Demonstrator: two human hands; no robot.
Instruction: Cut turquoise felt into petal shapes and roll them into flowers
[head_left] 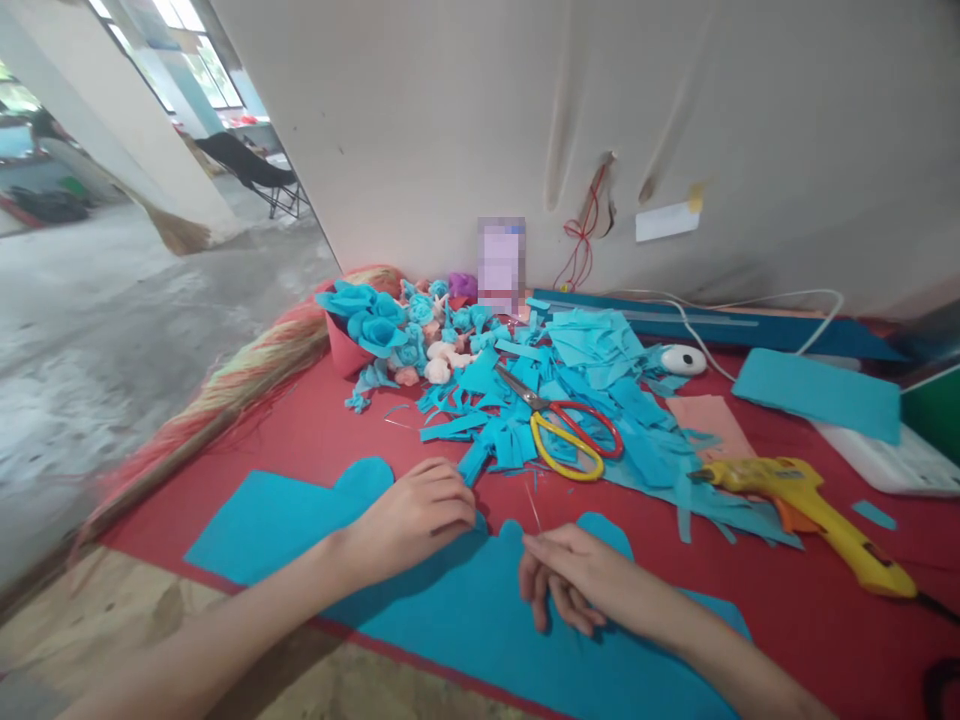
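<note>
A large blue sheet (465, 610) with several rounded lobes along its far edge lies across the front of the red-covered table. My left hand (420, 515) is over its middle, fingers bent and pressed together at the far edge, with a bit of blue at the fingertips. Just to the right, my right hand (566, 575) pinches a thin wire (532, 505) between thumb and forefinger; its other fingers curl loosely above the sheet. Between the two hands a small rounded lobe shows. Beyond them, scissors (562, 430) with red and yellow handles rest on blue scraps (600, 345).
A yellow glue gun (810, 505) lies at the right, near a folded blue piece (817, 390). At the back left stands a red cup (345, 345) of blue paper flowers. A phone (501, 265) leans against the wall. Straw bundles (225, 375) line the left edge.
</note>
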